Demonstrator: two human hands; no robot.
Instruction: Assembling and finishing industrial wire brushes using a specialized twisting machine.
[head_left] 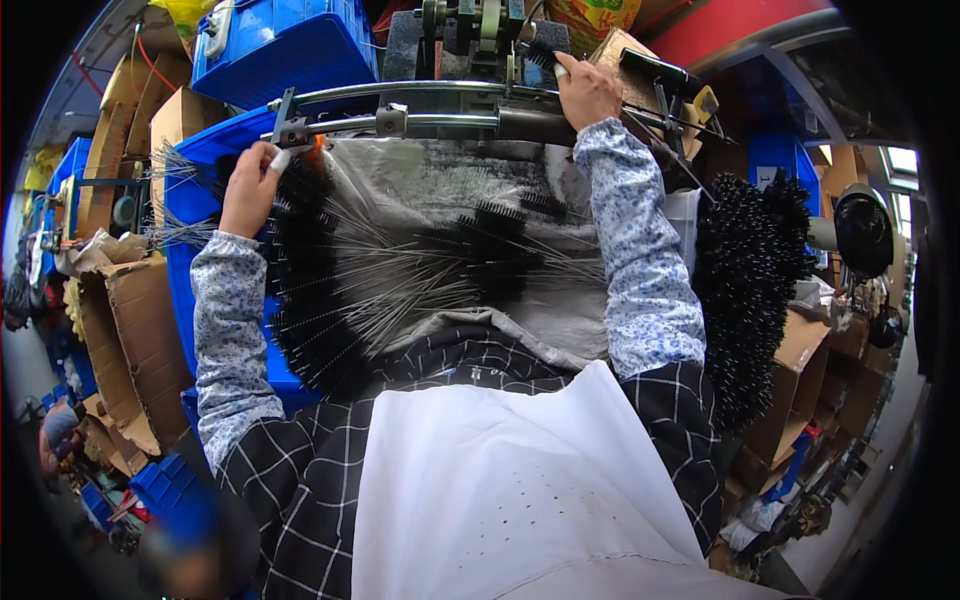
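My left hand [250, 188] is up at the left end of the brush pile [300, 290], fingers curled shut around the bristle end of one black wire-stem brush [297, 172]; fingertip has a white wrap on it. That brush sits at the top of the fan of black brushes running down the left edge of the grey sheet [440, 185], just under the left end of the machine's metal rail [400, 122]. My right hand [588, 90] is up at the machine head [470, 35], fingers bent and pressed onto something small there; can't tell what it pinches, the part is hidden by the fingers. Loose brushes [480, 255] with thin wire stems lie scattered across the sheet between my forearms. Second big bundle of black brushes [750, 270] stands right of my right sleeve, well apart from both hands. Blue crate [280, 45] top left behind the rail, cardboard boxes [125, 330] left of the blue bin.
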